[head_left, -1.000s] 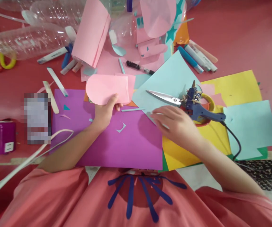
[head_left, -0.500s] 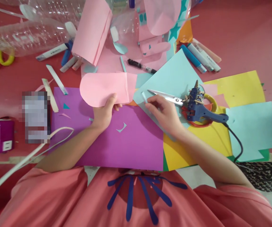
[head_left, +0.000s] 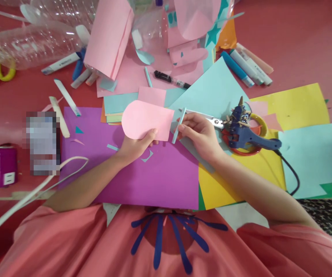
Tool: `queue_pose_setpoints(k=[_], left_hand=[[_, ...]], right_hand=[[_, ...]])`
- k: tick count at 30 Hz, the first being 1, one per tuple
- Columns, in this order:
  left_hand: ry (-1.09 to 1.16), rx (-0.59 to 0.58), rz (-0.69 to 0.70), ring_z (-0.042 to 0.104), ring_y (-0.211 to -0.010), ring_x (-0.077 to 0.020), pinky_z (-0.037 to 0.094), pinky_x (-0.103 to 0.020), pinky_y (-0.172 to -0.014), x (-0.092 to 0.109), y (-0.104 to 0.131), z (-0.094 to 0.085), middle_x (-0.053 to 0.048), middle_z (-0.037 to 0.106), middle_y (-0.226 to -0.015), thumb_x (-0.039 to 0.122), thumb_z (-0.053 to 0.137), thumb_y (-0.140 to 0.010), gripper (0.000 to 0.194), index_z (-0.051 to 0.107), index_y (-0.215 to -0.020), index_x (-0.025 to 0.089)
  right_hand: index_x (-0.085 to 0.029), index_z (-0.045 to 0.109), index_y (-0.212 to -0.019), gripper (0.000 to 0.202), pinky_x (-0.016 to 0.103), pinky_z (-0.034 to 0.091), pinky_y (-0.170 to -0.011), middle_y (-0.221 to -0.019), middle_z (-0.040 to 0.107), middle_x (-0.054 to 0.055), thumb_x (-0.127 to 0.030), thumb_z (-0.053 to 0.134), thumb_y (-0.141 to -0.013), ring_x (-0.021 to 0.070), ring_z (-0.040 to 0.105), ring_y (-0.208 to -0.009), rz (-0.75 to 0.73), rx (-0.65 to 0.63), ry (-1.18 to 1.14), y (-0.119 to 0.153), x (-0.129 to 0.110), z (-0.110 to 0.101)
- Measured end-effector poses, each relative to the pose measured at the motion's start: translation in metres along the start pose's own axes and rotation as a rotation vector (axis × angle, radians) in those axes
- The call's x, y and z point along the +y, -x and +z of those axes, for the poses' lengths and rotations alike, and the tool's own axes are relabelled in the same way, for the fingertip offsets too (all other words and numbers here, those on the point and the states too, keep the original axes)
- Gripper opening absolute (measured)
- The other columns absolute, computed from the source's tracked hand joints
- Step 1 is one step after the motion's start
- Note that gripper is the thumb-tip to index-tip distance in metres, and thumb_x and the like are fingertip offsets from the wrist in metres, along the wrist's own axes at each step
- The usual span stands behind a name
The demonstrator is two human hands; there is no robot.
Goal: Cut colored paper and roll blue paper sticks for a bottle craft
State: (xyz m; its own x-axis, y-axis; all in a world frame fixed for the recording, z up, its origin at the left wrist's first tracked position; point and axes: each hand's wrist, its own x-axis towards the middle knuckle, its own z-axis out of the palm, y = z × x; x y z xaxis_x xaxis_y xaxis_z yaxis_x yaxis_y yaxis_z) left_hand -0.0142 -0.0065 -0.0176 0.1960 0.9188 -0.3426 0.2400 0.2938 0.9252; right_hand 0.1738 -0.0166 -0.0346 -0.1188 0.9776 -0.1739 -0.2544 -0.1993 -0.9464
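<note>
My left hand (head_left: pixel 139 145) pinches a pink paper piece (head_left: pixel 147 119), rounded at its left end and straight at its right end, above a purple sheet (head_left: pixel 154 181). Between the thumb and fingers of my right hand (head_left: pixel 202 134) is a narrow light blue paper strip (head_left: pixel 179 125), tilted and close beside the straight edge of the pink piece. Whether the two touch, I cannot tell. Just behind my right hand lie scissors (head_left: pixel 216 121), their blades pointing left on a light blue sheet (head_left: pixel 219 86). A blue glue gun (head_left: pixel 247 136) rests over the scissors' handles.
Clear plastic bottles (head_left: pixel 33 44) and a pink-wrapped bottle (head_left: pixel 108 38) lie at the back. Markers (head_left: pixel 248 69) are at the back right, a black pen (head_left: pixel 170 79) in the middle. A phone (head_left: pixel 43 142) and white cable (head_left: pixel 50 177) are on the left; the glue gun's cord (head_left: pixel 295 177) runs right.
My left hand has moved the pink piece right and slightly toward me. The blue strip in my right hand has turned and now shows at greater length, near the pink piece's edge.
</note>
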Motion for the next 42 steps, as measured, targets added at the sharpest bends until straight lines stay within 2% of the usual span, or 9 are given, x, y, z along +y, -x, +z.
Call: queue_pose_setpoints(k=[7, 14, 18, 21, 24, 29, 32, 35, 42], left_hand=[[-0.072, -0.050, 0.052, 0.050, -0.048, -0.0104, 0.047, -0.024, -0.053, -0.0027, 0.0010, -0.0007, 0.002, 0.055, -0.052, 0.048, 0.059, -0.076, 0.033, 0.055, -0.058, 0.021], [-0.042, -0.040, 0.031, 0.049, -0.047, -0.0101, 0.048, -0.023, -0.052, -0.0025, 0.0016, -0.0009, 0.001, 0.057, -0.052, 0.047, 0.061, -0.075, 0.032, 0.056, -0.058, 0.021], [-0.016, 0.008, 0.004, 0.051, -0.046, -0.0100, 0.049, -0.023, -0.051, -0.0023, 0.0007, -0.0012, 0.000, 0.058, -0.052, 0.045, 0.065, -0.073, 0.031, 0.056, -0.058, 0.020], [0.005, 0.028, -0.009, 0.051, -0.045, -0.0093, 0.050, -0.022, -0.051, -0.0021, 0.0000, -0.0012, 0.001, 0.059, -0.052, 0.042, 0.066, -0.073, 0.029, 0.056, -0.057, 0.020], [0.019, 0.047, -0.017, 0.051, -0.045, -0.0090, 0.049, -0.022, -0.050, -0.0019, -0.0007, -0.0011, 0.001, 0.059, -0.052, 0.043, 0.066, -0.073, 0.030, 0.056, -0.057, 0.020], [0.024, 0.050, -0.007, 0.050, -0.044, -0.0092, 0.047, -0.022, -0.048, -0.0004, -0.0014, -0.0003, 0.000, 0.060, -0.052, 0.042, 0.067, -0.072, 0.029, 0.056, -0.056, 0.020], [0.014, 0.047, -0.001, 0.051, -0.045, -0.0094, 0.048, -0.022, -0.049, -0.0009, -0.0019, -0.0003, 0.001, 0.061, -0.052, 0.042, 0.066, -0.072, 0.028, 0.056, -0.056, 0.020], [-0.003, 0.029, 0.012, 0.054, -0.047, -0.0103, 0.049, -0.023, -0.050, -0.0033, -0.0028, -0.0010, 0.000, 0.061, -0.054, 0.043, 0.064, -0.074, 0.029, 0.057, -0.059, 0.020], [-0.034, -0.004, 0.051, 0.058, -0.051, -0.0127, 0.052, -0.023, -0.055, -0.0061, -0.0032, -0.0013, 0.000, 0.059, -0.053, 0.042, 0.062, -0.077, 0.027, 0.058, -0.062, 0.020]], right_hand=[[-0.021, 0.055, -0.085, 0.035, 0.028, 0.056, -0.057, -0.064, 0.062, -0.005, -0.046, 0.076, -0.074, 0.0099, 0.062, -0.056, 0.006, -0.048, 0.040, 0.0016, 0.0004, 0.0004], [-0.022, 0.057, -0.092, 0.027, 0.031, 0.056, -0.062, -0.068, 0.062, -0.004, -0.038, 0.072, -0.077, 0.0120, 0.062, -0.060, 0.022, -0.074, 0.090, 0.0025, -0.0009, 0.0000], [-0.023, 0.053, -0.084, 0.017, 0.030, 0.055, -0.062, -0.067, 0.060, -0.004, -0.029, 0.067, -0.076, 0.0125, 0.062, -0.064, 0.004, -0.078, 0.082, 0.0022, -0.0033, -0.0011], [-0.022, 0.054, -0.080, 0.010, 0.026, 0.049, -0.056, -0.065, 0.060, -0.004, -0.024, 0.063, -0.076, 0.0097, 0.055, -0.059, -0.006, -0.059, 0.052, 0.0014, -0.0044, -0.0025], [-0.022, 0.058, -0.079, 0.010, 0.024, 0.043, -0.051, -0.064, 0.061, -0.004, -0.030, 0.065, -0.079, 0.0077, 0.049, -0.053, 0.003, -0.021, 0.037, 0.0004, -0.0040, -0.0032], [-0.022, 0.064, -0.077, 0.025, 0.027, 0.049, -0.056, -0.063, 0.058, -0.005, -0.045, 0.074, -0.074, 0.0092, 0.056, -0.056, 0.001, 0.023, 0.016, -0.0008, 0.0003, -0.0038], [-0.022, 0.066, -0.085, 0.028, 0.028, 0.051, -0.056, -0.066, 0.060, -0.004, -0.047, 0.075, -0.073, 0.0096, 0.057, -0.056, -0.010, 0.039, 0.028, -0.0006, 0.0020, -0.0039], [-0.024, 0.062, -0.092, 0.034, 0.029, 0.054, -0.059, -0.072, 0.062, -0.004, -0.047, 0.076, -0.072, 0.0106, 0.060, -0.059, -0.018, 0.056, 0.034, 0.0002, 0.0010, -0.0032], [-0.026, 0.055, -0.092, 0.034, 0.030, 0.057, -0.064, -0.066, 0.059, -0.006, -0.045, 0.075, -0.073, 0.0119, 0.062, -0.062, -0.043, 0.031, 0.052, 0.0004, -0.0008, -0.0021]])
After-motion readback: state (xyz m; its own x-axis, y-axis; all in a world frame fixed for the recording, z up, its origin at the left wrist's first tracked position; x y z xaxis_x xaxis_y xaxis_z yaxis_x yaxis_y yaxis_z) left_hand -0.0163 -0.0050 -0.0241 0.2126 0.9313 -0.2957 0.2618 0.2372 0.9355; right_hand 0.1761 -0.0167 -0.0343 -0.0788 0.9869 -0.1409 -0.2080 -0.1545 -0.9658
